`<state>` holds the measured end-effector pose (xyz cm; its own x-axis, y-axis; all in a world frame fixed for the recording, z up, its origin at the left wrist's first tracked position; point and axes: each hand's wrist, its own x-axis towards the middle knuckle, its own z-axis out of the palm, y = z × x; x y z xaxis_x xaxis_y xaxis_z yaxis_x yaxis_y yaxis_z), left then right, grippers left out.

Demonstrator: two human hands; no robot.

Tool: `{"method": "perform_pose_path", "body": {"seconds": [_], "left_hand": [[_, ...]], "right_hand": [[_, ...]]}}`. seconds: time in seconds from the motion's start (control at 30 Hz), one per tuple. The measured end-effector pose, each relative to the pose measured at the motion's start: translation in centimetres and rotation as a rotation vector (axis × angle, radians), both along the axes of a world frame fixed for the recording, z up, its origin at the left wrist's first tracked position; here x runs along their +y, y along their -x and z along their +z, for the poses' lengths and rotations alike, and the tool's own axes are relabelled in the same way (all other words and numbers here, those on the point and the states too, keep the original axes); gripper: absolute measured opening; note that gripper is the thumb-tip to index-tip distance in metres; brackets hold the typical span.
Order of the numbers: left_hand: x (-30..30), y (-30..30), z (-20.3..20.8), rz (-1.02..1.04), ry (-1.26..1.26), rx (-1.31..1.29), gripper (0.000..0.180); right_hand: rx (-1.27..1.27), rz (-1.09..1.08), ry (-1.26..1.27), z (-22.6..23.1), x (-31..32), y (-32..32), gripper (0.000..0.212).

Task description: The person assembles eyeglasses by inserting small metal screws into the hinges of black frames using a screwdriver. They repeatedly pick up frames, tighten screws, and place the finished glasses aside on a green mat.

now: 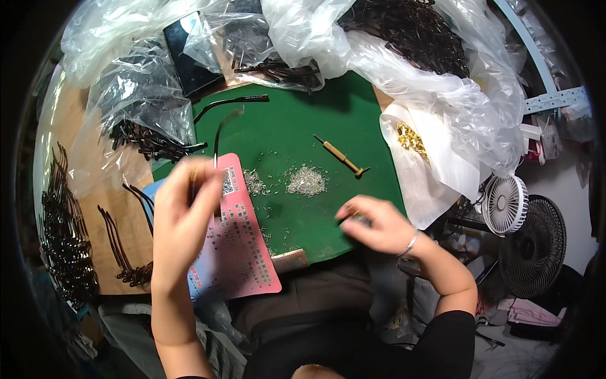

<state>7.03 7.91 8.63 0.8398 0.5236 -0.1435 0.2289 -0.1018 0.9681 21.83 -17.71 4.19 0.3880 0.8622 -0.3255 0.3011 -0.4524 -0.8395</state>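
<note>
My left hand [183,218], blurred by motion, is closed over the left of the green mat. A thin dark eyeglass temple [218,139] sticks up from its fingers. Another black temple [233,100] lies on the mat beyond it. My right hand [382,221] is closed above the mat's right side, its fingertips pressed together. Something small and dark shows at those fingertips, too small to name. Between the hands lie a pile of tiny silvery metal pieces [307,181] and a smaller pile [254,183]. A brass-coloured screwdriver-like tool [341,156] rests farther back.
A pink and blue printed sheet [252,265] lies beneath my left hand. Bundles of dark temples [63,234] cover the left edge. Plastic bags [404,57] crowd the back. Gold-coloured pieces [411,142] sit on white paper [404,189]. A white fan [506,205] stands at right.
</note>
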Motion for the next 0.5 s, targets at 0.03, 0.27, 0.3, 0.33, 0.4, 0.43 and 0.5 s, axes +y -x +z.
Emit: {"method": "perform_pose_path", "body": {"seconds": [0.03, 0.27, 0.3, 0.33, 0.4, 0.43, 0.5], "left_hand": [[-0.8, 1.7, -0.2, -0.039, 0.088, -0.026, 0.017], [-5.6, 6.6, -0.7, 0.041, 0.275, -0.329, 0.041], [-5.7, 7.0, -1.3, 0.088, 0.07, -0.299, 0.029], [-6.2, 7.3, -1.7, 0.207, 0.061, -0.268, 0.015], [-5.3, 7.4, -1.8, 0.131, -0.226, -0.306, 0.009], [-5.4, 7.4, -1.6, 0.155, -0.165, -0.302, 0.01], [-5.8, 7.1, -1.4, 0.198, -0.041, -0.294, 0.012]], "right_hand": [[-0.032, -0.135, -0.003, 0.0, -0.9, -1.1, 0.02], [-0.508, -0.093, 0.107, -1.1, 1.1, -6.0, 0.017], [-0.489, -0.085, 0.16, -1.2, 1.2, -5.9, 0.016], [-0.518, -0.07, 0.168, -1.2, 1.1, -5.8, 0.016], [-0.571, -0.044, 0.182, -1.2, 0.6, -5.6, 0.016], [-0.674, -0.043, 0.125, -1.3, 0.3, -5.2, 0.016], [-0.716, -0.063, 0.119, -1.5, -0.4, -4.4, 0.017]]}}
